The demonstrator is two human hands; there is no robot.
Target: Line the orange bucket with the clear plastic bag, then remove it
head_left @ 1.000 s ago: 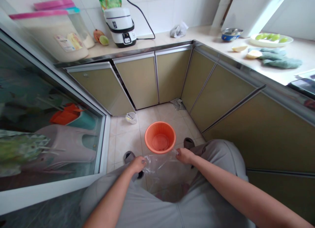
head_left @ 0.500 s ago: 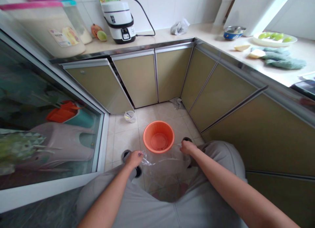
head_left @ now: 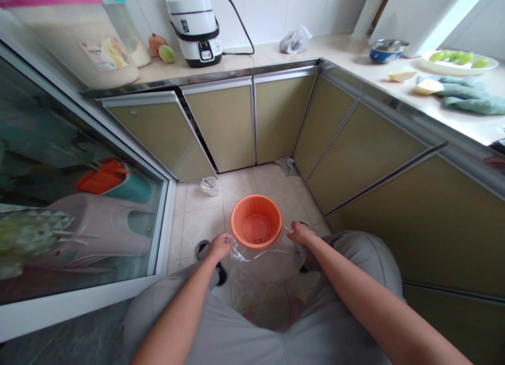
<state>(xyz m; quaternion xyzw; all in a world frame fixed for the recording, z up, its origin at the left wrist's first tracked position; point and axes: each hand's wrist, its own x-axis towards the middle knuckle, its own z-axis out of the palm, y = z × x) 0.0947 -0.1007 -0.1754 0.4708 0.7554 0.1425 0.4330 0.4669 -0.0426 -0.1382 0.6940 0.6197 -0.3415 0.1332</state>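
Observation:
A clear, thin plastic bag [head_left: 268, 264] is stretched between my two hands, low over the floor between my knees. My left hand [head_left: 220, 247] pinches one side of its edge, where the film bunches and shines. My right hand [head_left: 300, 233] is closed on the opposite side. Just beyond the bag stands an orange plastic basin [head_left: 256, 222] on the tiles, with a few dark specks in its bottom. Both hands are close to the basin's near rim, one on each side.
A small clear tub [head_left: 210, 186] sits by the cabinet door [head_left: 158, 136], which stands ajar. A grey rag [head_left: 287, 166] lies in the corner. Glass panelling [head_left: 79, 207] borders my left. The counter above bears a rice cooker [head_left: 195, 31] and a plate of green fruit [head_left: 460, 62].
Both hands have moved slightly upward in view with the bag, and its near edge lies closer to the basin. The camera view has shifted a little.

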